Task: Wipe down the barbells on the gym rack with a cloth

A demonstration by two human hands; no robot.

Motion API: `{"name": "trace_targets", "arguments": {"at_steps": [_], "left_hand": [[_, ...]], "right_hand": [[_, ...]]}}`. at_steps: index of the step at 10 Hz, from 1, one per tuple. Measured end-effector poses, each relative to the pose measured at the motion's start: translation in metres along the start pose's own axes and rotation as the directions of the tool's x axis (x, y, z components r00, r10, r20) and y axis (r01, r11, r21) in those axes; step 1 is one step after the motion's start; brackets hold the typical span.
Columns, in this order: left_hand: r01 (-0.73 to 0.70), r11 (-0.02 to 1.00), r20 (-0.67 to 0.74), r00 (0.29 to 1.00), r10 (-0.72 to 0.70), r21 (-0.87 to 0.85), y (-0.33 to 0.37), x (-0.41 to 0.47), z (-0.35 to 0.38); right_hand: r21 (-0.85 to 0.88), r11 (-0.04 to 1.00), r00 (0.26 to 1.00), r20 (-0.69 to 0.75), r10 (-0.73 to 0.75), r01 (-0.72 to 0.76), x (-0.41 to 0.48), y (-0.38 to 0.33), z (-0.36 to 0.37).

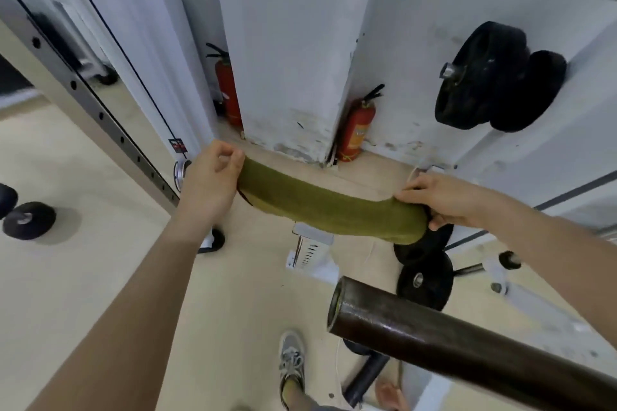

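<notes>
Cloth [334, 207] stretches long, its axis running from ten toward four o'clock (slightly bowed, as I see it); left hand [213, 173] and right hand [447, 200] each grip one end.

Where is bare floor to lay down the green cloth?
Bare beige floor lies between the black round dumbbell and the forearm of the left hand. Under the right hand, which grips the green cloth, it is crowded: black weight plates and a white metal bracket.

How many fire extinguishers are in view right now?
2. The left fire extinguisher stands left of the white pillar, partly hidden by it; the right fire extinguisher stands at the pillar's right side. Others may be hidden behind it.
</notes>
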State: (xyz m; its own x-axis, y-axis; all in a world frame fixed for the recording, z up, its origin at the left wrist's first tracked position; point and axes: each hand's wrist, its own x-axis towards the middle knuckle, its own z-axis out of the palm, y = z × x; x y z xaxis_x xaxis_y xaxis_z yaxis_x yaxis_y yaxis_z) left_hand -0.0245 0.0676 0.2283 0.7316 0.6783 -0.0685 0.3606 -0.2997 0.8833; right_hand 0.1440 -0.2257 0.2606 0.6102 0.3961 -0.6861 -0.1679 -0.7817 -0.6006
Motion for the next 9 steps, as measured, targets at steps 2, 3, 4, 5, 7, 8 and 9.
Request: {"name": "trace_targets", "arguments": {"at_steps": [2, 3, 4, 5, 7, 8, 9], "left_hand": [[0.063, 0.997, 0.034, 0.997, -0.065, 0.048, -0.019, 0.021, 0.026], [0.151, 0.988, 0.049, 0.988, -0.149, -0.035, -0.031, 0.033, 0.047], [0.277, 0.941, 0.077, 0.961, -0.266, -0.194, -0.047, 0.045, 0.074], [0.319, 0.906, 0.108, 0.948, -0.301, -0.279, -0.076, 0.057, 0.103], [-0.325, 0.848, 0.565, 0.824, 0.037, 0.419, -0.127, 0.011, 0.163], [-0.412, 0.711, 0.667, 0.738, -0.107, 0.569, -0.135, -0.013, 0.176], [-0.388, 0.733, 0.646, 0.758, -0.092, 0.559, -0.131, -0.011, 0.174]], "right_hand": [[0.026, 0.995, 0.993, 0.070, 0.092, -0.094, 0.036, 0.015, 0.004], [0.155, 0.980, 0.992, 0.021, 0.125, -0.127, 0.061, 0.022, 0.007], [0.362, 0.922, 0.983, -0.061, 0.174, -0.140, 0.094, 0.034, 0.015], [0.458, 0.886, 0.970, -0.170, 0.175, -0.080, 0.126, 0.043, 0.030], [-0.090, 0.991, 0.994, -0.052, 0.097, -0.101, 0.143, 0.060, 0.074], [-0.254, 0.967, 0.992, 0.119, 0.044, -0.013, 0.140, 0.061, 0.098], [-0.316, 0.949, 0.982, 0.178, 0.068, -0.008, 0.136, 0.061, 0.110]]}}
